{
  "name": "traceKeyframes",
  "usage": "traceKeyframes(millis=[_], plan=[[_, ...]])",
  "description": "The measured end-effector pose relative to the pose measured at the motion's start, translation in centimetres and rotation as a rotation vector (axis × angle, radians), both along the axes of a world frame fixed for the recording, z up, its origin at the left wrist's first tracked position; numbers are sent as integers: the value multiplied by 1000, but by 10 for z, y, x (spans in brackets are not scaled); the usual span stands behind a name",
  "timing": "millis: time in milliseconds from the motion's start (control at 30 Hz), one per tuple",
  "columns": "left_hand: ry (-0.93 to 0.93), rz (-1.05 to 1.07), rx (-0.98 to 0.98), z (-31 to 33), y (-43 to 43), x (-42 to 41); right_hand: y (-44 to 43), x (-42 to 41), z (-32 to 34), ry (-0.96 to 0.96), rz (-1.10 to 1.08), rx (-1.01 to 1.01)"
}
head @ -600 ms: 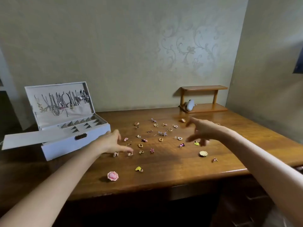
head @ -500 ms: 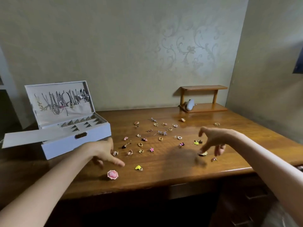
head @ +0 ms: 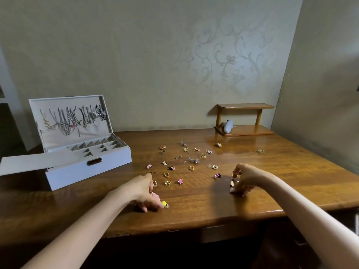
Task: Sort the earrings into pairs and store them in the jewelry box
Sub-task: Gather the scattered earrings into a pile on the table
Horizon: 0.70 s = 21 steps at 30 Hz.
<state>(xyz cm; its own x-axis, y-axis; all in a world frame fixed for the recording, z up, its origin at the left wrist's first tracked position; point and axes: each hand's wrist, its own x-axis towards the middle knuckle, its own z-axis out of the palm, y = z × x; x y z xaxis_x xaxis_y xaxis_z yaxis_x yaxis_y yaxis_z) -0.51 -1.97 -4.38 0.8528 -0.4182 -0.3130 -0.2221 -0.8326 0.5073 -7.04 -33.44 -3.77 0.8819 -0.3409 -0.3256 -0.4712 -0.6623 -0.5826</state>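
Observation:
Several small earrings (head: 191,167) lie scattered over the wooden desk (head: 194,206). The white jewelry box (head: 108,162) stands open at the left, its small compartments showing. My left hand (head: 143,191) is down near the desk's front and holds a pink round earring (head: 154,194) under its fingers. Its fingertips touch a yellow heart earring (head: 164,203). My right hand (head: 243,178) is curled over the desk at the right. It pinches a gold shell-shaped earring (head: 232,183), tipped up on edge. A yellow-green earring (head: 234,174) lies by its index finger.
Necklaces (head: 73,117) hang inside the box's raised lid, and a flat white tray (head: 29,162) juts out to the box's left. A small wooden shelf (head: 244,121) with a pale object (head: 227,126) stands at the back right against the wall.
Both hands dropped toward the front of the desk. The left hand took up the pink round earring and carried it right to the yellow heart. The right hand closed on the shell earring.

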Motion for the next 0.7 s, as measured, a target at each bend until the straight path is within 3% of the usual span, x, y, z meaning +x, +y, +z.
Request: traceKeyframes(millis=[167,233,367,433,500,600,700], plan=[[-178,-43,80,-7,-27,3,19,20,-7,-190,35,83],[-258,-24,25,-10,-38,5,23,23,-9,-297,59,129],[-477,38,-134,-19,-49,7,8,25,-13,-500,-105,-66],[-607,91,-172,-22,-40,9,-10,24,-17,-497,-203,-180],[-682,136,-116,-27,-25,13,-22,24,-23,-406,-232,-166],[-456,184,82,-35,-11,16,-16,30,-36,-252,-226,-164],[-324,183,109,-40,-13,17,3,45,-48,-227,-206,-295]])
